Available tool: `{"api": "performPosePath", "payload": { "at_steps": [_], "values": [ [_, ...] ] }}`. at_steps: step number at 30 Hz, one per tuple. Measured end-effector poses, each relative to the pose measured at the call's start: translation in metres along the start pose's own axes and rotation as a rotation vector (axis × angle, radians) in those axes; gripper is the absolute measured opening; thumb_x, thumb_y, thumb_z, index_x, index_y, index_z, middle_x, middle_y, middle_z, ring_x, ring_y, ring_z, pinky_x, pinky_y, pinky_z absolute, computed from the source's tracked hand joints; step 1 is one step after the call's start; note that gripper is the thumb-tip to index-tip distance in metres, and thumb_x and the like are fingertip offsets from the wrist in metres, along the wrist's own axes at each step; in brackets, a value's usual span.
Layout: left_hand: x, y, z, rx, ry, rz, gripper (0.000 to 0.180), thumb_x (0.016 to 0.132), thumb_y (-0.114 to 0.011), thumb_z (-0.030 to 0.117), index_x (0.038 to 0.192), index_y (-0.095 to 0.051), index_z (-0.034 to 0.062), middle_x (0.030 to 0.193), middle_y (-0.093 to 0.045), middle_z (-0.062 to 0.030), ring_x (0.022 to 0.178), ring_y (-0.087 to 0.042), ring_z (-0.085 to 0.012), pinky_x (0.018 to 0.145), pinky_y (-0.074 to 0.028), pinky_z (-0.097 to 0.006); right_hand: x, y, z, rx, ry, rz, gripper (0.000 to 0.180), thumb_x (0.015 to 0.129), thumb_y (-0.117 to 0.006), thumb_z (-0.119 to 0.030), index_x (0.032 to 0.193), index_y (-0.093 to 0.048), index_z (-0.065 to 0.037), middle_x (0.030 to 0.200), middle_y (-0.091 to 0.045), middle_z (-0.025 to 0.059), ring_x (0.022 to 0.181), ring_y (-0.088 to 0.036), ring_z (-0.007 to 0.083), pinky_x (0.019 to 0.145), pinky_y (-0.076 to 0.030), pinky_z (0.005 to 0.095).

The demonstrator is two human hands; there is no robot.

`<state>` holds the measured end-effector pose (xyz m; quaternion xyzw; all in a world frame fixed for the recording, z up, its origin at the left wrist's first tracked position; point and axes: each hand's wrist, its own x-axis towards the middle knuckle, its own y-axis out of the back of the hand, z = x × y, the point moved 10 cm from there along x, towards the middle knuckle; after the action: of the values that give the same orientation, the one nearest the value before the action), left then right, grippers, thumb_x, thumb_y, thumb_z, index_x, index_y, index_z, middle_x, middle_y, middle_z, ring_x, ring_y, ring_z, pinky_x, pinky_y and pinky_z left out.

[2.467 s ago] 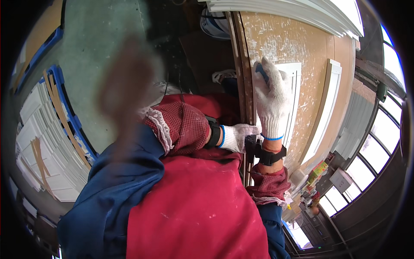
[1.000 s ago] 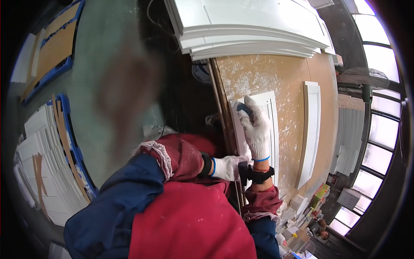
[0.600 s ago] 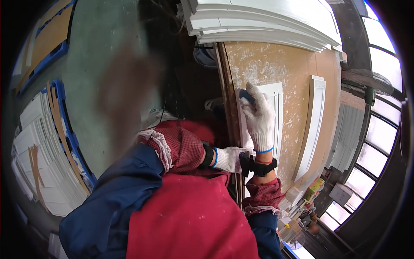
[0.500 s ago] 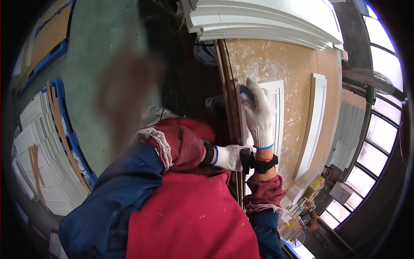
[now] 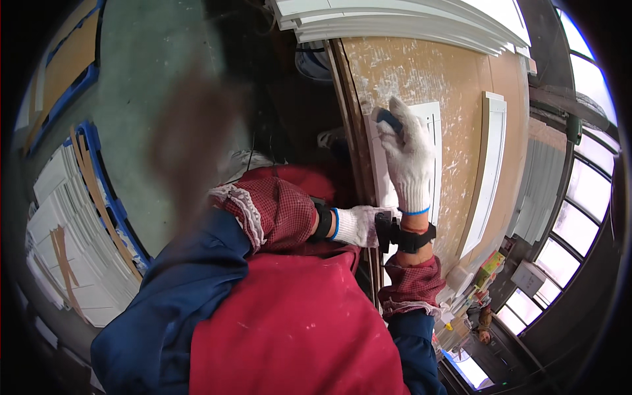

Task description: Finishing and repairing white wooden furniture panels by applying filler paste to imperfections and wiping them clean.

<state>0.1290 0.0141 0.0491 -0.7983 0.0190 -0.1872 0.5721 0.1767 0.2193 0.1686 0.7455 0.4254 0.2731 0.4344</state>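
My right hand (image 5: 409, 158), in a white knitted glove with a blue cuff edge, has its fingers curled round a small dark blue block-like thing (image 5: 390, 121); its exact kind does not show. This hand is over a white panel (image 5: 434, 125) with a grooved long edge, which lies along the near edge of the workbench. My left hand (image 5: 357, 226), gloved the same way, reaches across at the bench edge beside the panel's nearer part. Its fingers are hidden behind my right wrist and a black strap, so its grip does not show.
A long white framed piece (image 5: 484, 174) lies farther right on the paint-marked brown bench top (image 5: 395, 72). Stacked white boards (image 5: 401, 23) stand at the bench's far end. White panels (image 5: 79, 257) on a blue pallet are at left. A person (image 5: 485, 322) shows in the right background.
My right hand has moved slightly up and right in the view with the dark blue thing still in it. The whole view has shifted a little; my left hand stays at the bench edge.
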Motion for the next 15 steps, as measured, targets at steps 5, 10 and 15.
{"api": "performPosePath", "payload": {
  "at_steps": [5, 10, 15],
  "values": [
    [-0.012, -0.045, 0.029, 1.769, -0.427, -0.096, 0.020, 0.079, -0.056, 0.018, 0.096, -0.058, 0.0086, 0.095, -0.062, -0.0093, 0.093, -0.059, -0.0258, 0.083, -0.049, -0.034, -0.042, 0.002, 0.034, 0.123, -0.254, 0.065, 0.046, 0.087, -0.065, -0.021, 0.127, -0.051, -0.003, 0.115, -0.061, 0.0169, 0.102, -0.061, 0.0226, 0.087, -0.047, 0.0318],
    [-0.015, -0.040, 0.012, 2.285, -0.156, -0.165, 0.007, 0.070, -0.063, 0.015, 0.076, -0.062, 0.0115, 0.089, -0.061, -0.0103, 0.087, -0.059, -0.0259, 0.073, -0.050, -0.036, -0.058, 0.002, 0.024, 0.069, -0.345, 0.149, 0.041, 0.082, -0.071, -0.015, 0.118, -0.057, 0.000, 0.104, -0.066, 0.0137, 0.090, -0.063, 0.0167, 0.081, -0.050, 0.0284],
    [-0.021, -0.035, 0.016, 2.144, -0.447, -0.131, 0.009, 0.076, -0.057, 0.013, 0.083, -0.061, 0.0120, 0.094, -0.061, -0.0097, 0.089, -0.059, -0.0239, 0.076, -0.049, -0.035, -0.051, 0.000, 0.020, -0.040, -0.337, 0.243, 0.038, 0.080, -0.073, -0.019, 0.112, -0.061, -0.002, 0.094, -0.067, 0.0136, 0.081, -0.064, 0.0178, 0.074, -0.051, 0.0296]
  ]
}}
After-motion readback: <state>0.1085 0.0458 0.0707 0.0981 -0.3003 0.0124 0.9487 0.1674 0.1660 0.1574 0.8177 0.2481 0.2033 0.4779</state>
